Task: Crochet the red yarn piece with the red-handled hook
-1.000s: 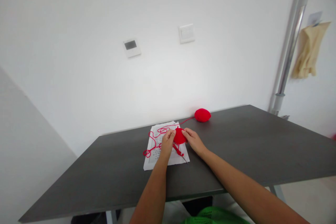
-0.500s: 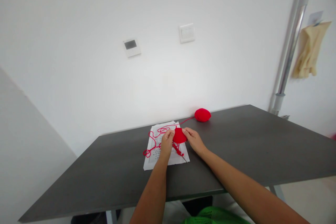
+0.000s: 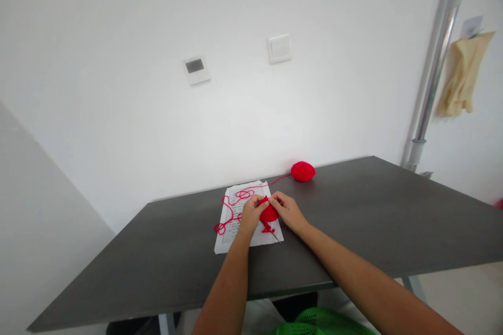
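Between my two hands is a small red crocheted piece (image 3: 269,213), held up over the printed paper sheets (image 3: 228,241). My left hand (image 3: 252,212) pinches its upper left side with thumb and fingers. On the upper right edge, my right hand (image 3: 286,208) is closed in a pinch too, the fingertips of both hands close together. Below the piece, a thin crochet hook (image 3: 277,237) lies on the paper beside a small bunch of red yarn (image 3: 268,227). Loose loops of red yarn (image 3: 222,228) spread over the left of the sheets.
A red ball of yarn (image 3: 303,171) sits at the back of the dark table (image 3: 373,220), near the wall, with a strand running to the paper. A metal pole (image 3: 438,68) and hanging cream gloves (image 3: 463,73) are at the right.
My hands have drawn closer together at the top edge of the red crocheted piece, which was stretched flat between them before. It now hangs slightly lower below the fingertips.
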The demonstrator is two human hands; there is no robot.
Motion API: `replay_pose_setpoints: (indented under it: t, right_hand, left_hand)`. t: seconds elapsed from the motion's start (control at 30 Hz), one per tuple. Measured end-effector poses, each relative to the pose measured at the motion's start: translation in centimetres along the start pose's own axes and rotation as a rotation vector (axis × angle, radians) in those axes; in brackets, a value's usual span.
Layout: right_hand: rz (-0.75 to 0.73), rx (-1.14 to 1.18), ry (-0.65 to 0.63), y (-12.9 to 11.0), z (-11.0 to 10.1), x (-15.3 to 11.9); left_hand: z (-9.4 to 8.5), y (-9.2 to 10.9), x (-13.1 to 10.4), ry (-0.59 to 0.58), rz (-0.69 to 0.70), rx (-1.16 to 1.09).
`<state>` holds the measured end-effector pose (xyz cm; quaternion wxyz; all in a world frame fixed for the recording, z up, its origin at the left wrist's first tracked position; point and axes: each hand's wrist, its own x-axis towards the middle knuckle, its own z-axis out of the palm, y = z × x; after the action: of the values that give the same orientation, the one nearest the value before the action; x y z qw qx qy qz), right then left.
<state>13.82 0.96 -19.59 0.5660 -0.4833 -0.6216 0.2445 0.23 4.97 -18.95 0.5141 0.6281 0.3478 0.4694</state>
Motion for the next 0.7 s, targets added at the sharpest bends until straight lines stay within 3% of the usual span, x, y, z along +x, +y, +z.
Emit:
replay_pose_setpoints:
  t: [0.13, 0.37, 0.57, 0.7]
  right_hand:
    - [0.005, -0.03, 0.02, 0.0, -0.1, 0.0]
    - [0.035, 0.037, 0.024, 0.1, 0.2, 0.2]
    - [0.036, 0.086, 0.03, -0.1, 0.0, 0.1]
    - [0.033, 0.129, 0.06, 0.4, -0.1, 0.3]
  left_hand:
    - [0.0, -0.2, 0.0, -0.002, 0.004, 0.001]
    - [-0.1, -0.6, 0.2, 0.099, 0.044, -0.088]
    - [0.2, 0.3, -0.1, 0.055, -0.009, -0.153]
    - [0.1, 0.3, -0.1, 0.086, 0.008, -0.144]
